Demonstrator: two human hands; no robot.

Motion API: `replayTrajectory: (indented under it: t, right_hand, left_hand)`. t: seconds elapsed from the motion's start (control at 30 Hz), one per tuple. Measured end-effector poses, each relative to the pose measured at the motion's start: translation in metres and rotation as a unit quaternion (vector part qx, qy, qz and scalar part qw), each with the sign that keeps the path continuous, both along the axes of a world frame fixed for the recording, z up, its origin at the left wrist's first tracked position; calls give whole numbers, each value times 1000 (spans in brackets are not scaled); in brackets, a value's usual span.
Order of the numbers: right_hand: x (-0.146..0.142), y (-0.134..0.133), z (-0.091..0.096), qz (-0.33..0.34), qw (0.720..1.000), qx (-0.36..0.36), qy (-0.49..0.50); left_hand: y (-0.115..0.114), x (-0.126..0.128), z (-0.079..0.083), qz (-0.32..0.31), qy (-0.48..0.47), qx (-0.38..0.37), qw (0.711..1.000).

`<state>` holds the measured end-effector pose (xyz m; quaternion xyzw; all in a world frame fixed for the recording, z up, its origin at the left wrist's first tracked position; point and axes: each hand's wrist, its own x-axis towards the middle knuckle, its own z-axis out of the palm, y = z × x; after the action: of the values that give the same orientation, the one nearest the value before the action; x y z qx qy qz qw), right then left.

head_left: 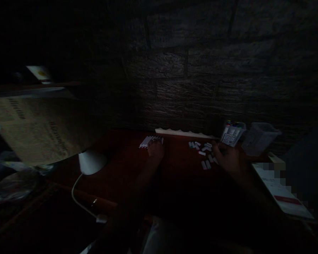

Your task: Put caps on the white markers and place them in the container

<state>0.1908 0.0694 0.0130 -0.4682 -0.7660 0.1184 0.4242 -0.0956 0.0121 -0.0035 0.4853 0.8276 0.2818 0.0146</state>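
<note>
In dim light, a row of white markers (145, 141) lies side by side on the dark reddish table. My left hand (157, 149) rests over the right end of this row, its fingers bent onto the markers. To the right are several loose short pieces that look like marker caps (201, 153), whitish with some coloured ends. Just beside them is my right hand (227, 155), thumb and fingers drawn together. Whatever it pinches, if anything, is too dark to make out.
A clear container of markers (231, 134) and another clear container (259, 138) stand behind my right hand. At right lies a white sheet or booklet (286, 194). A lamp with a printed shade (42, 127) stands left, its cord (76, 197) hanging over the table edge. A textured wall (175, 70) rises behind.
</note>
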Motion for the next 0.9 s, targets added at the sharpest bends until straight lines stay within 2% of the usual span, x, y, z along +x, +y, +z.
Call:
replayTrajectory:
  t: [0.17,0.33,0.4,0.43,0.5,0.53,0.6,0.67,0.73,0.9]
  right_hand:
    - [-4,-4,3,38,999,-16,-7]
    - [-9,-4,2,58,998,-40,2]
    - [-11,-4,2,67,996,-60,16]
    - [-11,-3,3,70,995,-68,23]
    - [-12,-2,3,76,993,-82,27]
    - [-11,-1,3,81,993,-87,19]
    - [-9,1,4,88,991,-96,-10]
    - [-6,4,6,84,990,-105,-42]
    - [-2,8,6,79,988,-113,-71]
    - [3,13,3,117,979,-123,-113]
  left_hand:
    - [1,8,-4,-46,-77,19,996]
    - [7,28,-5,-161,-200,47,965]
    - [9,39,-4,-204,-314,75,924]
    - [8,45,-4,-219,-405,96,882]
    - [7,53,-1,-235,-588,120,765]
    - [6,56,0,-238,-644,118,718]
    - [4,59,3,-248,-697,107,665]
    - [3,60,6,-258,-714,105,642]
    - [2,61,8,-264,-720,110,633]
    - [-2,66,13,-261,-716,125,635]
